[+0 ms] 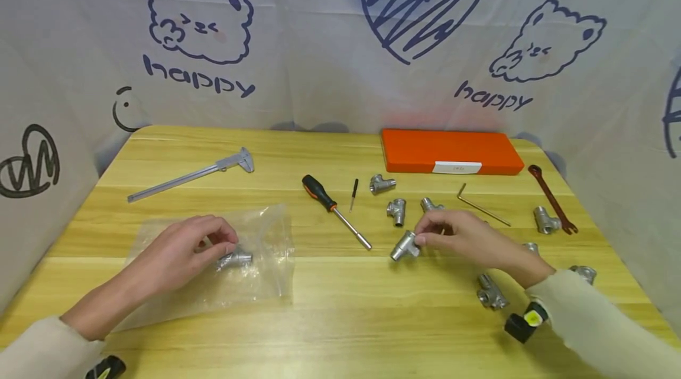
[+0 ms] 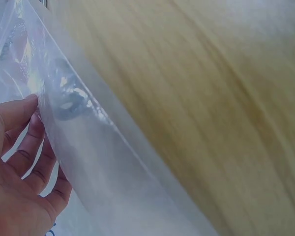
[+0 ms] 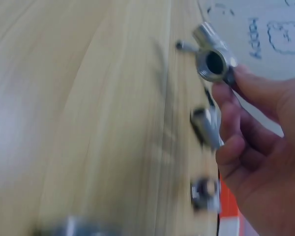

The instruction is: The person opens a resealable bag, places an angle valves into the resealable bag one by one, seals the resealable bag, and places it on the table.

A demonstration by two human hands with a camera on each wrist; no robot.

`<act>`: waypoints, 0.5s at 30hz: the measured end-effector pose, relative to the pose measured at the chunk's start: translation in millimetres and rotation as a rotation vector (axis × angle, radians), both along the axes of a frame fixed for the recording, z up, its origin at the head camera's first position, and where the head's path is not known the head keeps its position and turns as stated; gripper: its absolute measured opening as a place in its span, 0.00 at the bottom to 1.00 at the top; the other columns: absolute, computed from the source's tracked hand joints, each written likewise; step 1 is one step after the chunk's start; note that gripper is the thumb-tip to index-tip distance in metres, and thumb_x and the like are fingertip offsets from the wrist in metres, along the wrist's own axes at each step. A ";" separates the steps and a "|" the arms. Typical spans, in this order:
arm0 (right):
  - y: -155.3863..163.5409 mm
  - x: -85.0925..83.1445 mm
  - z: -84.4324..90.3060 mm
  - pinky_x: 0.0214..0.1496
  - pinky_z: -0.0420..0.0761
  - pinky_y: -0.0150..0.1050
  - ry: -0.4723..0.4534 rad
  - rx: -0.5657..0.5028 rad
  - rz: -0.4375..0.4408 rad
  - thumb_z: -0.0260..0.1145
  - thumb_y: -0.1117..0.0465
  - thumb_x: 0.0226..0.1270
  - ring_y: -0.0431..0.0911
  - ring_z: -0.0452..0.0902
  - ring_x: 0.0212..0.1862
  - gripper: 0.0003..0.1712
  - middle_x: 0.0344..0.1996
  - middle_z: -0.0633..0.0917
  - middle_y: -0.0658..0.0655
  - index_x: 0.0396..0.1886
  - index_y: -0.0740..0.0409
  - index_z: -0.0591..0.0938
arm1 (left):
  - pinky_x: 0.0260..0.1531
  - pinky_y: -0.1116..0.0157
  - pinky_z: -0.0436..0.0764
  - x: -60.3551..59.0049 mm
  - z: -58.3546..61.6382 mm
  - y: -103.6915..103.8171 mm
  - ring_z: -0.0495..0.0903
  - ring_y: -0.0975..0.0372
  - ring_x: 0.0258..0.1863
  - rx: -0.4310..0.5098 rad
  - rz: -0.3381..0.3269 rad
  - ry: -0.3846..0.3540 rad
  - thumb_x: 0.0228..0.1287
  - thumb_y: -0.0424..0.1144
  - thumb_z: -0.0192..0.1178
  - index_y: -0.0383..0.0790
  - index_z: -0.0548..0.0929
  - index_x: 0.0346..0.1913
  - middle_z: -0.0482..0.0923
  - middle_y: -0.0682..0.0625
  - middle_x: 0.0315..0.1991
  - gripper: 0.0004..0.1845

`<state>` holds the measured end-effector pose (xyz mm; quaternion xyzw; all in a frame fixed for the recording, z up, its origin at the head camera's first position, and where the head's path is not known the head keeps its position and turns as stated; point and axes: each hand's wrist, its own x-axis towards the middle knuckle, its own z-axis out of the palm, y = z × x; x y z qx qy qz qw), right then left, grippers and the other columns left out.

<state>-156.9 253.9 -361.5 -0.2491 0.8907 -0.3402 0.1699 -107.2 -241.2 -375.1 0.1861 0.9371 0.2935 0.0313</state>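
While the right hand [image 1: 468,240] pinches a metal tee fitting [image 1: 404,246] between thumb and fingertips, just off the wooden table [image 1: 340,308], the hold takes only one end of the part, so its heavier body juts out beyond the fingers; I judge it could twist and drop, rolling into the other fittings lying just behind the grip. The left hand [image 1: 183,252] curls its fingers on a clear plastic bag [image 1: 213,266], pinching the film over a fitting inside [image 1: 234,259] that sits right at the fingertips. Slick film may slide between the fingers, and the mouth could fall shut or the inner part slip out. Whether the bag's mouth is open cannot be told, since the film is nearly invisible on the wood. Both wrist views are motion-blurred: the left one shows only film and a grey smear beside the fingers, the right one leaves fittings beneath the grip as vague shapes.
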 end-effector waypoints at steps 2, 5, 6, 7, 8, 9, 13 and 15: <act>-16.2 -3.4 -1.5 0.42 0.78 0.34 -0.021 -0.033 -0.018 0.70 0.54 0.81 0.45 0.77 0.41 0.04 0.39 0.87 0.50 0.45 0.46 0.88 | 0.43 0.67 0.87 0.1 -0.2 0.3 0.83 0.69 0.41 0.002 0.001 0.000 0.74 0.37 0.72 0.50 0.89 0.45 0.87 0.63 0.40 0.03; -43.1 -7.2 -3.1 0.43 0.79 0.34 -0.055 -0.086 -0.017 0.70 0.55 0.82 0.47 0.78 0.42 0.05 0.40 0.88 0.52 0.46 0.50 0.89 | 0.43 0.67 0.87 0.2 -0.4 1.0 0.83 0.69 0.41 0.007 0.001 -0.007 0.74 0.37 0.72 0.50 0.89 0.45 0.87 0.62 0.40 0.03; -52.6 -7.7 -3.2 0.43 0.80 0.34 -0.068 -0.102 -0.013 0.70 0.55 0.82 0.47 0.79 0.42 0.06 0.40 0.89 0.53 0.46 0.51 0.89 | 0.43 0.67 0.87 0.2 -0.4 1.3 0.83 0.69 0.42 0.008 0.001 -0.010 0.75 0.37 0.72 0.50 0.89 0.45 0.87 0.62 0.40 0.03; -62.5 -7.9 -3.2 0.42 0.80 0.34 -0.077 -0.118 -0.007 0.70 0.56 0.82 0.47 0.79 0.41 0.06 0.40 0.89 0.54 0.46 0.52 0.89 | 0.43 0.67 0.87 0.3 -0.5 1.5 0.83 0.69 0.42 0.009 0.001 -0.012 0.75 0.37 0.71 0.50 0.89 0.45 0.87 0.62 0.40 0.03; -72.7 -7.8 -3.2 0.41 0.80 0.34 -0.086 -0.129 -0.003 0.70 0.57 0.82 0.47 0.79 0.40 0.06 0.40 0.89 0.54 0.47 0.53 0.89 | 0.43 0.67 0.87 0.2 -0.4 1.7 0.83 0.68 0.42 0.010 0.001 -0.014 0.75 0.37 0.71 0.50 0.89 0.45 0.87 0.62 0.40 0.03; -83.2 -7.5 -3.1 0.41 0.79 0.33 -0.095 -0.136 -0.001 0.69 0.57 0.82 0.47 0.79 0.40 0.06 0.40 0.90 0.54 0.46 0.54 0.89 | 0.43 0.67 0.87 0.3 -0.4 1.9 0.83 0.68 0.42 0.011 0.001 -0.014 0.75 0.37 0.71 0.51 0.89 0.45 0.87 0.62 0.40 0.03; -124.6 -5.9 -6.0 0.35 0.78 0.32 -0.133 -0.165 0.015 0.70 0.58 0.82 0.45 0.78 0.35 0.07 0.38 0.90 0.56 0.46 0.56 0.89 | 0.43 0.67 0.87 0.6 0.2 1.9 0.83 0.69 0.42 0.007 0.003 -0.006 0.75 0.37 0.71 0.51 0.89 0.44 0.87 0.63 0.40 0.03; -144.2 -4.8 -9.1 0.33 0.77 0.31 -0.150 -0.176 0.020 0.70 0.57 0.81 0.44 0.78 0.33 0.07 0.37 0.89 0.56 0.46 0.57 0.89 | 0.43 0.67 0.87 0.4 0.6 1.9 0.83 0.69 0.42 0.004 0.005 -0.004 0.75 0.37 0.72 0.51 0.89 0.45 0.87 0.63 0.40 0.03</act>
